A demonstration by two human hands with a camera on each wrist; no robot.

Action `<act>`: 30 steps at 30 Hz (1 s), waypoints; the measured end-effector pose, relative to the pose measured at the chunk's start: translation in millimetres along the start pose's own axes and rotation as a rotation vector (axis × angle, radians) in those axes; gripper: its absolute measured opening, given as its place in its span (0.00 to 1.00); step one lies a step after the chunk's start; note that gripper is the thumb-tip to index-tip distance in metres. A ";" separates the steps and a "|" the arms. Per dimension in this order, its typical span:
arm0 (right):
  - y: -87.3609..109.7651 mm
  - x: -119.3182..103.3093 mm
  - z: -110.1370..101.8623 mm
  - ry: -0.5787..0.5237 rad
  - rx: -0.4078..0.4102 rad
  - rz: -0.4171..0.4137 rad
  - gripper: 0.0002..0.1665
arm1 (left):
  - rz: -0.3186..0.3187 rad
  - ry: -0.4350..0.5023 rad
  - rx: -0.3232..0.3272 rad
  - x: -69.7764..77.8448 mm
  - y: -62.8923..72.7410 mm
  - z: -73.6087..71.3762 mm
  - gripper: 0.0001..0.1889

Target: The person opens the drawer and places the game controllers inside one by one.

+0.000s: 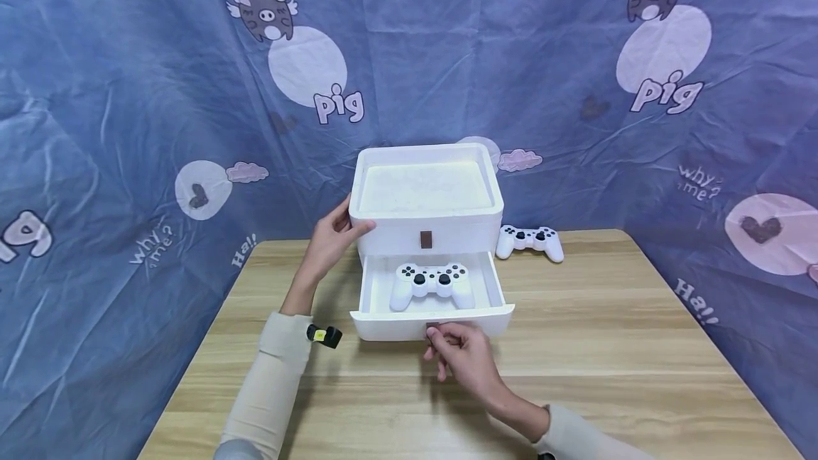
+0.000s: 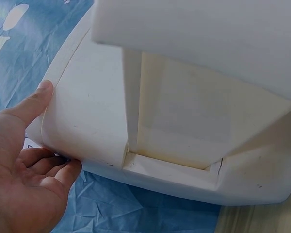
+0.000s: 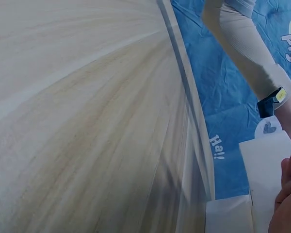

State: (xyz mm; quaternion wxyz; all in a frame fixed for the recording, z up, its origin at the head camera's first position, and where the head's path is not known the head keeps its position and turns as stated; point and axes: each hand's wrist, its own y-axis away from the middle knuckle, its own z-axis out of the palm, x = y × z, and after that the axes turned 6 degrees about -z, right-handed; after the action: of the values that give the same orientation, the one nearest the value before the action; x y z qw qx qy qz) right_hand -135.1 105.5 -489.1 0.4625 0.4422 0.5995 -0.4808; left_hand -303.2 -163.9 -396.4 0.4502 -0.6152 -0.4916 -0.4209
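Observation:
A white two-tier drawer box (image 1: pixel 393 238) stands toward the back of the table, its lower drawer (image 1: pixel 391 329) pulled out. In that drawer lies a white game controller (image 1: pixel 432 282) with black thumbsticks. My left hand (image 1: pixel 327 243) grips the box at its left side, thumb by the upper front corner; the left wrist view shows the fingers (image 2: pixel 68 174) bent against the box's edge. Thumb and index finger of my right hand (image 1: pixel 469 360) pinch the brown pull tab (image 1: pixel 432 325) on the lower drawer's front. At the right wrist view's edge, only part of this hand (image 3: pixel 288 206) shows.
A second white controller (image 1: pixel 530 243) lies on the wooden table (image 1: pixel 607 325) to the right of the box. The upper drawer, with its own brown tab (image 1: pixel 426 239), is closed beneath a shallow top tray (image 1: pixel 424 187). Blue printed cloth (image 1: pixel 422 41) hangs behind and along both sides.

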 end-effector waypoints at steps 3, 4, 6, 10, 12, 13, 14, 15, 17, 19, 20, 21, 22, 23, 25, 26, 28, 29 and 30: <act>-1.8 0.0 -1.1 -0.005 -0.005 -0.023 0.12 | -0.007 -0.003 -0.002 -0.2 -0.4 0.7 0.49; -2.9 -0.2 -1.5 -0.010 -0.005 -0.032 0.12 | -0.010 -0.005 -0.002 -0.3 -1.0 0.7 0.49; -6.3 0.0 -2.2 -0.019 -0.004 -0.046 0.13 | -0.016 -0.009 0.000 -1.0 -2.3 0.6 0.49; -14.0 1.1 -3.4 -0.016 0.012 -0.049 0.14 | -0.028 -0.005 0.001 -1.8 -3.8 0.7 0.49; -18.0 2.0 -3.8 -0.001 0.015 -0.036 0.14 | -0.028 0.000 0.004 -2.5 -3.8 0.8 0.49; -19.9 2.5 -3.9 0.001 0.016 -0.027 0.14 | -0.028 -0.001 0.005 -2.3 -3.5 0.8 0.49; -21.9 3.0 -4.0 0.004 0.017 -0.021 0.14 | -0.025 -0.002 0.005 -2.1 -2.9 0.7 0.49; -23.8 3.4 -4.1 0.009 0.018 -0.012 0.14 | -0.023 -0.005 0.006 -1.7 -2.3 0.7 0.49; -27.7 3.8 -4.3 0.015 0.020 -0.001 0.14 | -0.015 -0.010 0.005 -2.0 -1.8 0.7 0.50; -31.3 3.8 -4.8 0.020 0.025 0.005 0.14 | -0.010 -0.014 0.004 -1.6 -1.0 0.7 0.50; -32.9 3.6 -5.1 0.025 0.025 0.006 0.14 | -0.009 -0.014 0.004 -1.3 -0.7 0.7 0.51; -34.4 3.6 -5.4 0.028 0.025 0.006 0.14 | -0.008 -0.014 0.005 -1.2 -0.7 0.7 0.50; -35.9 3.5 -5.8 0.032 0.023 0.005 0.14 | -0.006 -0.014 0.007 -1.1 -0.7 0.6 0.50; -37.2 3.5 -6.1 0.035 0.022 0.006 0.13 | -0.006 -0.013 0.008 -1.0 -0.8 0.6 0.50; -39.8 3.7 -6.5 0.042 0.021 0.008 0.13 | -0.005 -0.012 0.008 -1.1 -1.3 0.5 0.50; -41.2 3.7 -6.5 0.046 0.022 0.010 0.13 | -0.006 -0.011 0.008 -1.2 -1.6 0.5 0.50; -44.3 3.7 -6.4 0.055 0.028 0.014 0.13 | -0.009 -0.003 0.003 -1.4 -2.1 0.7 0.49; -46.2 3.8 -6.2 0.056 0.033 0.013 0.13 | -0.012 -0.001 0.000 -1.2 -2.1 0.7 0.49; -48.4 3.8 -6.1 0.061 0.038 0.012 0.13 | -0.015 0.001 -0.002 -0.9 -2.0 0.9 0.49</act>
State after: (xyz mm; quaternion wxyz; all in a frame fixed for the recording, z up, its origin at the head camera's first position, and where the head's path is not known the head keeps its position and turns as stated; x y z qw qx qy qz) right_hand -183.8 104.8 -484.0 0.4386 0.4687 0.6015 -0.4756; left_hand -305.2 -163.0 -397.1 0.4466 -0.6118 -0.4954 -0.4252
